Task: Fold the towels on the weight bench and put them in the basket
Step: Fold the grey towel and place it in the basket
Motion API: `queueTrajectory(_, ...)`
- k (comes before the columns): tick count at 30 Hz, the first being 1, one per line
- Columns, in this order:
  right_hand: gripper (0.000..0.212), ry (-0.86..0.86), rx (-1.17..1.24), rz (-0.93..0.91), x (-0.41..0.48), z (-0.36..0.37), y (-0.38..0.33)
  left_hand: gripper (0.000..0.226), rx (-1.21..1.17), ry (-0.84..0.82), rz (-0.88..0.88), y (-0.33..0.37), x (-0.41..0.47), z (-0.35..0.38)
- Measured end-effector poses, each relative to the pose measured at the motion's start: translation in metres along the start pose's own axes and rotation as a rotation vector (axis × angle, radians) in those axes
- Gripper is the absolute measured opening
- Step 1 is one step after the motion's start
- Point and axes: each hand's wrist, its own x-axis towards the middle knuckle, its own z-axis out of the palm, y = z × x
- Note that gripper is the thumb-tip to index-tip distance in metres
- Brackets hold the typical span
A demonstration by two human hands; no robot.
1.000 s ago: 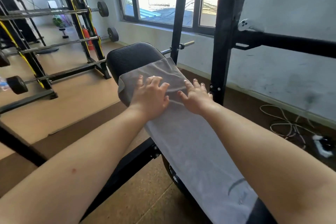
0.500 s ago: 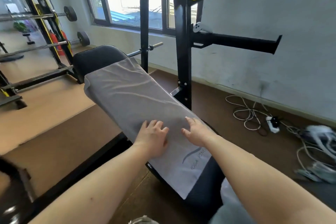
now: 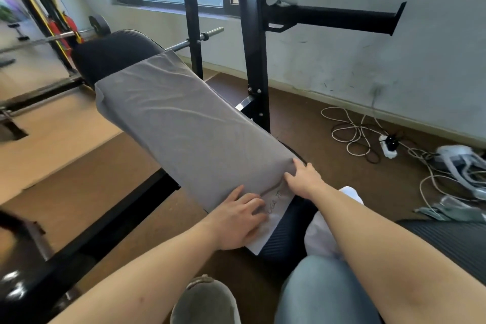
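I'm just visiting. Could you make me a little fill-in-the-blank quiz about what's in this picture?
1. The towel spread along the weight bench is ____ in colour.
2. The left hand and right hand both touch the ____.
3. The white cables lie tangled on the ____.
Missing words: grey; towel; floor.
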Motion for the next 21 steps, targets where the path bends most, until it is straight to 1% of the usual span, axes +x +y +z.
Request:
queueTrajectory(1, 0.066, 0.016, 0.018, 0.032, 0.001, 0.001, 0.004, 0.044, -0.008, -0.009, 0.034, 0.003, -0.002, 0.002)
queueTrajectory(3, 0.064, 0.041, 0.040, 0.063, 0.003, 0.001, 0.011, 0.063, -0.003, -0.081, 0.067, 0.010, -0.004, 0.002)
queueTrajectory(5, 0.062, 0.056, 0.059, 0.063, 0.004, 0.001, 0.014, 0.072, 0.012, -0.145, 0.066, 0.014, -0.006, 0.002)
queueTrajectory(8, 0.056, 0.130, 0.065, 0.063, 0.002, 0.000, 0.011, 0.066, 0.004, -0.160, 0.073, 0.014, -0.008, 0.001)
queueTrajectory(11, 0.051, 0.174, 0.098, 0.075, 0.003, -0.003, 0.008, 0.052, -0.032, -0.188, 0.094, 0.015, -0.008, -0.003)
queueTrajectory(13, 0.048, 0.176, 0.145, 0.080, 0.005, -0.006, 0.008, 0.037, -0.080, -0.153, 0.108, 0.013, -0.009, -0.007)
queueTrajectory(15, 0.048, 0.169, 0.178, 0.117, 0.004, -0.006, 0.007, 0.026, -0.118, -0.070, 0.090, 0.011, -0.008, -0.007)
queueTrajectory(18, 0.053, 0.131, 0.123, 0.164, 0.000, -0.006, 0.001, 0.025, -0.240, 0.068, -0.025, 0.012, -0.006, -0.008)
queueTrajectory(21, 0.049, 0.146, 0.103, 0.184, -0.001, -0.006, -0.004, 0.025, -0.408, 0.163, -0.191, 0.012, -0.005, -0.015)
